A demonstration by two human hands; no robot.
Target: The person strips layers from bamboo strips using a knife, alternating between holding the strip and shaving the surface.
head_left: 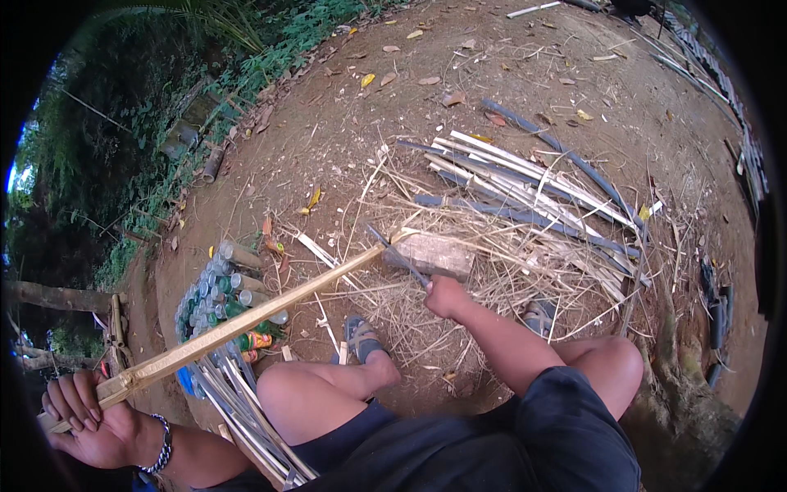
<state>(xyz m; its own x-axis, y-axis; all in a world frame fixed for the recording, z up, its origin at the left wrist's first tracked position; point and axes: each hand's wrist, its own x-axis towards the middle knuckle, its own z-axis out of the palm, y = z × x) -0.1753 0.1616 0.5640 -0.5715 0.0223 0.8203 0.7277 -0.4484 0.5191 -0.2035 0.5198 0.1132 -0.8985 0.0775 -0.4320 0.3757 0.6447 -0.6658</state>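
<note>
My left hand, with a chain bracelet on its wrist, is closed around the near end of a long bamboo strip. The strip slants up and rightward to a wooden block on the ground, where its far end lies at the block's left edge. In my right hand is the handle of a knife, mostly hidden by the fingers. The dark knife blade points up and left, crossing close to the strip's far end; whether it touches the strip I cannot tell.
Thin shavings litter the dirt around the block. Beyond lies a pile of pale split strips with dark lengths among them. A stack of bottles stands at left, above a bundle of strips beside my leg.
</note>
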